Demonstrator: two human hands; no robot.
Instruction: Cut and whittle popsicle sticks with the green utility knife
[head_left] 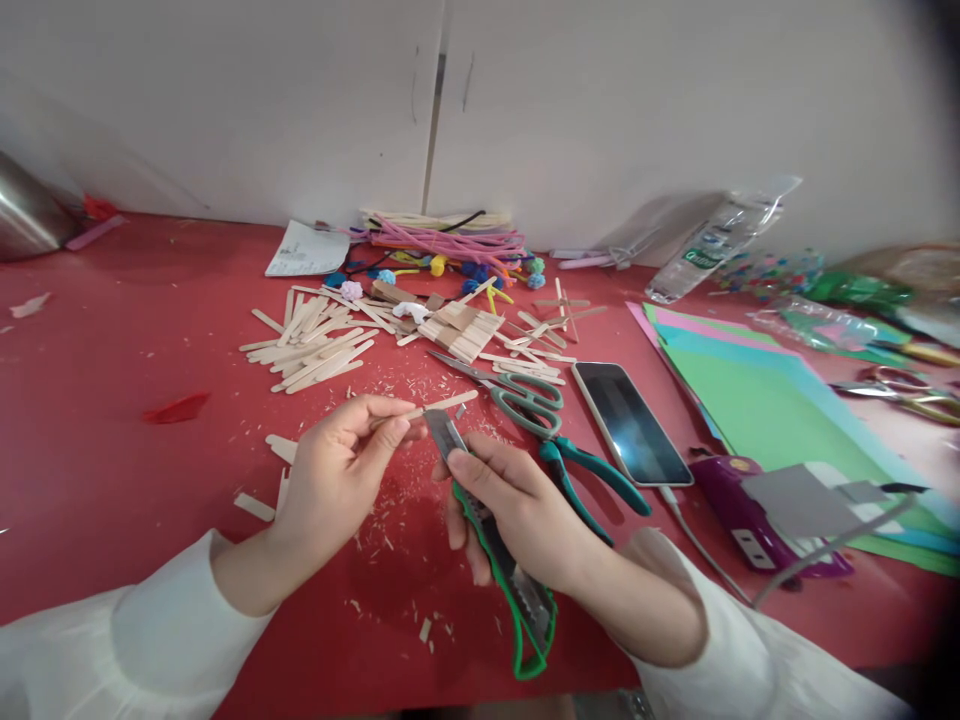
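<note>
Between thumb and fingers, my left hand [345, 480] pinches a wooden craft stick [452, 401] that points to the right. My right hand [517, 500] is wrapped round a green-edged utility knife [536, 610]. Its blade [442, 430] meets the stick just past my left fingertips. Wood shavings [390, 540] lie scattered on the red table [90, 430] below both hands. Behind them is a heap of craft sticks [322, 340], with a small panel of joined sticks [461, 330] to its right. Cut stick pieces [255, 507] lie left of my left wrist.
Grey-handled scissors [525, 395] and teal-handled pliers [592, 475] lie beyond my right hand. A phone [634, 420] on a cable sits beside a purple power strip [727, 490]. Coloured paper sheets [757, 380] and a plastic bottle [705, 245] are at right. Pipe cleaners [450, 238] lie by the wall.
</note>
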